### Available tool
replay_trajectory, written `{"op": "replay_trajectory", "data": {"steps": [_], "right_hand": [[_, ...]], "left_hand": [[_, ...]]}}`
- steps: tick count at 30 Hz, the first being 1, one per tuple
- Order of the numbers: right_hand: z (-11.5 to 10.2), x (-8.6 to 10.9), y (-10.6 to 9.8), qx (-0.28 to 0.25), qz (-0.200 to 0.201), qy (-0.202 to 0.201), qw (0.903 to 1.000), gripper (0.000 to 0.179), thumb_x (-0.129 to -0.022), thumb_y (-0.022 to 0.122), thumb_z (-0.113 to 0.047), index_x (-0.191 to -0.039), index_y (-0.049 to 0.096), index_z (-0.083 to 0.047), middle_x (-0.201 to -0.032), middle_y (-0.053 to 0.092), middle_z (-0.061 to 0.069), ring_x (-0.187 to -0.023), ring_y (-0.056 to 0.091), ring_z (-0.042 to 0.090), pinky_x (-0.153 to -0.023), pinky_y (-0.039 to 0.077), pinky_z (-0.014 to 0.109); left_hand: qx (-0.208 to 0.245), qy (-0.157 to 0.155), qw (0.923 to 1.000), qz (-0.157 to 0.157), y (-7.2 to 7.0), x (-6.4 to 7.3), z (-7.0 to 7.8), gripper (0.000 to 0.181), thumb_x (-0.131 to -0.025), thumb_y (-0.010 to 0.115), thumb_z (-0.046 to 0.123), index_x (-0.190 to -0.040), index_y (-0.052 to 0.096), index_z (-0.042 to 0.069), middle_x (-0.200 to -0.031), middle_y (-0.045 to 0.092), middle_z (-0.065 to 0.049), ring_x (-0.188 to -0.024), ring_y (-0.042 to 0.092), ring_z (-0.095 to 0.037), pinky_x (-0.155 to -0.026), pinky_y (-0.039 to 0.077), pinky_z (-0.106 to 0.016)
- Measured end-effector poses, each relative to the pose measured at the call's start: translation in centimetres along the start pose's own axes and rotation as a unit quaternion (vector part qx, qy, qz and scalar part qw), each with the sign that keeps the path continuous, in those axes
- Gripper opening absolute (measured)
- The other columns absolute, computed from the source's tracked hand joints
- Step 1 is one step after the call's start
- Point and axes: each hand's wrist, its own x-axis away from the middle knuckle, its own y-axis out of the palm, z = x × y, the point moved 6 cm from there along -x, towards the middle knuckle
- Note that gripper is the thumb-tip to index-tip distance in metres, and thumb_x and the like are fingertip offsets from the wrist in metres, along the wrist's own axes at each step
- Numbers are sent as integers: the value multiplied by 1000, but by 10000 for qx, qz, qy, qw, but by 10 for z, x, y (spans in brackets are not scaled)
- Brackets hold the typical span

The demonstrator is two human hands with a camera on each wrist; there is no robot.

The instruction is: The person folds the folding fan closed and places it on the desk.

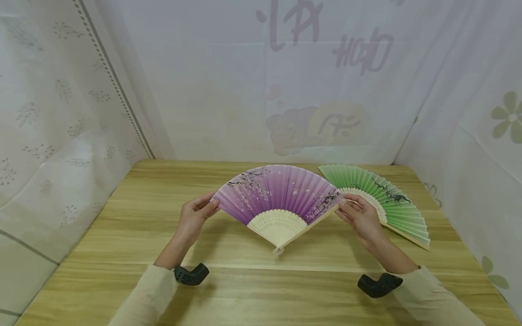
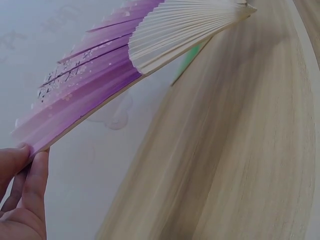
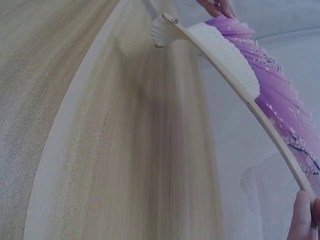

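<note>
A purple folding fan [image 1: 281, 192] with blossom branches and pale slatted ribs is spread wide above the table, its pivot toward the person. My left hand [image 1: 194, 218] pinches its left outer corner between thumb and fingers, as the left wrist view also shows at the thumb [image 2: 15, 159]. At the opposite corner my right hand [image 1: 360, 219] grips the end of the outer rib [image 3: 280, 142]. Behind the right hand, a green folding fan [image 1: 391, 199] lies spread on the table, partly covered by the purple fan and that hand.
The wood-grain table [image 1: 253, 290] reaches back to a printed white cloth [image 1: 204, 90]. Patterned cloth walls [image 1: 61, 113] stand at both sides. A dark wrist device sits on each forearm, one by the left cuff [image 1: 191, 274] and one by the right [image 1: 379, 285].
</note>
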Motion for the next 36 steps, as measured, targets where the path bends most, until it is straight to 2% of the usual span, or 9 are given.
{"op": "replay_trajectory", "data": {"steps": [4,12,19,26,33,36], "right_hand": [[-2,1,5,-124,68,238,9996,13,-87,52,-1,-99,53,-6,-86,57,3,-80,59,10,-83,45,27],[3,-3,7,-104,68,368,9992,15,-87,53,0,-99,53,-8,-84,56,2,-80,59,11,-83,45,26],[5,-5,10,-5,44,423,9991,15,-87,53,0,-99,54,-9,-86,57,2,-81,60,11,-80,47,25],[6,-4,13,49,-28,425,9991,16,-87,52,-1,-101,53,-9,-89,56,1,-82,59,10,-80,47,25],[7,-3,13,91,-26,484,9988,17,-88,51,-1,-102,52,-10,-90,56,1,-83,59,10,-80,47,24],[7,-2,14,108,-28,501,9987,17,-88,51,-1,-103,52,-10,-90,56,1,-83,59,9,-80,47,24]], "left_hand": [[55,-42,10000,61,-1,-1,-1,39,-85,55,0,-119,43,-15,-96,63,2,-88,61,-12,-81,46,-26],[169,-22,9998,75,-1,-2,-2,37,-85,56,1,-118,46,-13,-94,63,-1,-86,62,-13,-81,46,-26],[427,74,9990,-56,3,-2,-2,23,-85,56,-1,-108,59,-1,-94,63,-2,-86,62,-13,-81,46,-27],[375,114,9991,-158,8,-1,0,21,-85,55,-1,-106,60,1,-95,62,-2,-87,61,-13,-81,46,-27],[499,127,9985,-179,10,1,1,21,-85,55,-3,-95,65,11,-92,63,-2,-85,62,-13,-79,47,-26],[435,107,9987,-237,11,2,1,19,-85,55,-2,-97,65,9,-92,62,-2,-85,61,-13,-79,47,-26]]}}
